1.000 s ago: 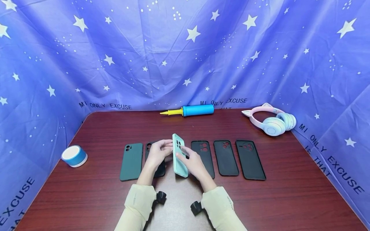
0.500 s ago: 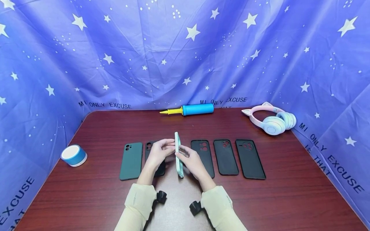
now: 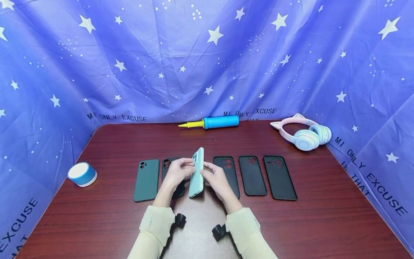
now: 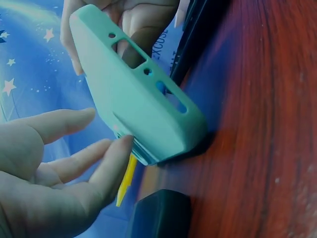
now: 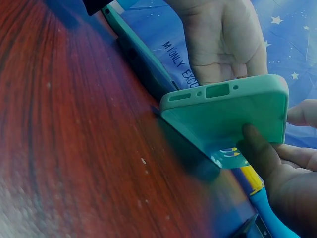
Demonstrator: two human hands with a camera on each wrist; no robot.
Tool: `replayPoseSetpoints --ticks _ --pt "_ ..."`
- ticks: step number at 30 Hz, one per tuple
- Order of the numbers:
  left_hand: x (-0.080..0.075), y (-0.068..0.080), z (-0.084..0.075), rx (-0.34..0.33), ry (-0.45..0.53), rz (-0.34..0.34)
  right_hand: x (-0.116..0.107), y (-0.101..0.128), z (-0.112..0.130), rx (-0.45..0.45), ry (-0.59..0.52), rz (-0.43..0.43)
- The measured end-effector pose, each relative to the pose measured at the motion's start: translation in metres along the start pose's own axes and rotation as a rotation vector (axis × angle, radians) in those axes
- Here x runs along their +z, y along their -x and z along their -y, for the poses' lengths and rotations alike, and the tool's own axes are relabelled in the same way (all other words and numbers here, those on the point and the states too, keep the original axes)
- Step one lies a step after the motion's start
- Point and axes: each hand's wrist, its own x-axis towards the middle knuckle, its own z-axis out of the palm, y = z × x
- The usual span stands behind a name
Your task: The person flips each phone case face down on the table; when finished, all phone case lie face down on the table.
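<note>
A mint-green phone case (image 3: 196, 184) stands tilted on edge between the two hands, just above the table in the head view. Its back faces left. My right hand (image 3: 218, 181) pinches its right side; in the right wrist view the thumb (image 5: 255, 141) lies inside the hollow case. With loosely extended fingers, my left hand (image 3: 175, 175) touches the outer back close to the camera cutouts, as the left wrist view shows. A dark phone case (image 3: 179, 192) is partly hidden beneath the left hand. Just beyond the right hand lies a black phone case (image 3: 228, 172).
A dark green phone case (image 3: 146, 181) lies at the left of the row, two more black cases (image 3: 253, 176) at its right. Behind are a blue and yellow hand pump (image 3: 221, 122) and cat-ear headphones (image 3: 305, 138). A blue-white round object (image 3: 82, 175) sits far left.
The mint case has turned about its long axis: its hollow inner side faced right-forward, then its edge showed, and now its back shows toward the left. Both hands have stayed nearly in place.
</note>
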Motion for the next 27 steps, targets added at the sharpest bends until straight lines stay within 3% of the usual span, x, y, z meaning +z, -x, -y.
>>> replayPoseSetpoints --ticks 6,12,27 --pt "-0.0023 0.0007 0.0009 -0.014 -0.134 -0.040 -0.0028 -0.0011 -0.0005 0.006 0.032 -0.035" --pt "-0.0028 0.0017 -0.0010 -0.005 -0.209 -0.064 -0.0045 -0.0027 -0.0010 0.003 0.089 -0.065" --pt "-0.0033 0.0032 -0.0040 0.002 -0.291 -0.080 -0.0070 -0.0016 -0.0019 -0.098 0.548 -0.205"
